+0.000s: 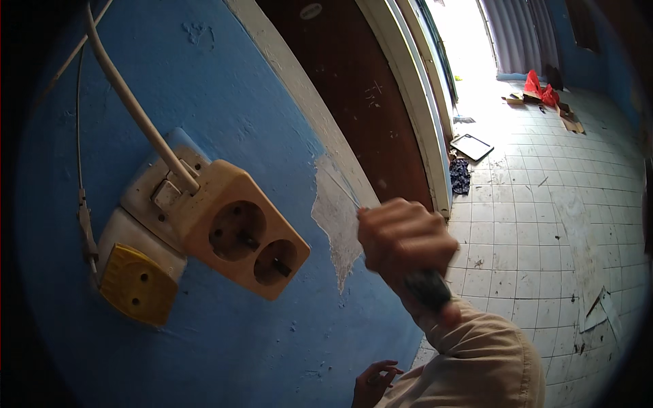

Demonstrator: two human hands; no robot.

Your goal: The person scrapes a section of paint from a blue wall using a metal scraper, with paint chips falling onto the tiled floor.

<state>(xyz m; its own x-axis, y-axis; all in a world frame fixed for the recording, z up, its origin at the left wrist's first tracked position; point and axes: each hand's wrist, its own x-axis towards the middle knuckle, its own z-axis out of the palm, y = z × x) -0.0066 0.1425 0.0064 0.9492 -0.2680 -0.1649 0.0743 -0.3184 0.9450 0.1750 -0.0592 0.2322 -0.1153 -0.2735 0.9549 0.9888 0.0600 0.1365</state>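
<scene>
My right hand [408, 242] is closed around the dark handle [428, 289] of a thin-bladed hand tool, apparently a scraper. Its narrow blade [344, 188], seen almost edge-on, lies against or just over a bare grey patch [334, 219] in the blue painted wall [245, 347]. That patch has ragged paint edges and runs up to the pale door frame [306, 84]. The hand and handle are blurred, and the fingers hide part of the tool. Low in the view, my left hand [375, 380] hangs near the wall with loosely bent, separated fingers and nothing visible in it.
Left of the patch, an orange-beige socket block [245, 229] juts from a wall plate, its thick cable [127, 97] rising. Below it sits a yellow plug adapter [140, 285]. A brown door [352, 86] stands beyond. Red plastic bags [541, 92] and a tray [473, 147] lie on the tiled floor [510, 255].
</scene>
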